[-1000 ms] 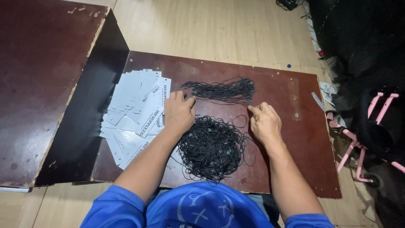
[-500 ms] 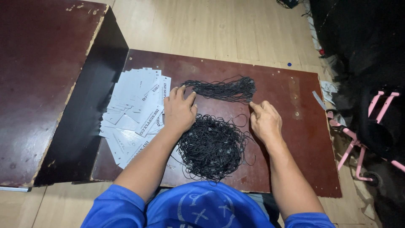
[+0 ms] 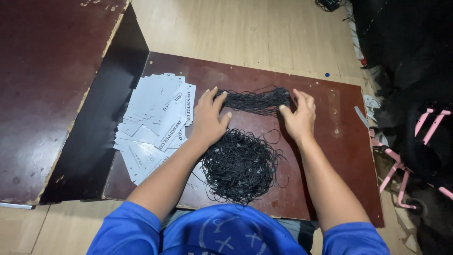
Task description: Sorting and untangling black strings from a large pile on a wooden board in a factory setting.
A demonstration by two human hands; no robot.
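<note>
Landmark: the dark red board (image 3: 330, 156) lying on the pale wooden floor (image 3: 245, 33); every place below is being given relative to it.
Left hand: the left hand (image 3: 207, 118) is lying palm-down near the board's middle, fingers slightly spread and flat, fingertips pressing on the left end of the straightened bundle of black cords (image 3: 255, 100).
Right hand: the right hand (image 3: 298, 115) is resting at the bundle's right end, thumb and forefinger closing on the cords there; whether they are actually gripping strands I cannot tell.
Straightened bundle: it is stretching between the two hands, toward the board's far edge.
Loose heap: a tangled pile of black cords (image 3: 240, 165) is sitting toward the board's near edge, between the forearms.
Tags: a fanned stack of white paper tags (image 3: 153, 123) is covering the board's left part, touching the left hand's outer side.
Doing it well: judging from the grip, keeping the bundle's ends even and taut, and keeping stray loops from the heap out of it, seems to matter most.
Beside the board: a pink frame (image 3: 415, 146) is standing off its right edge.
</note>
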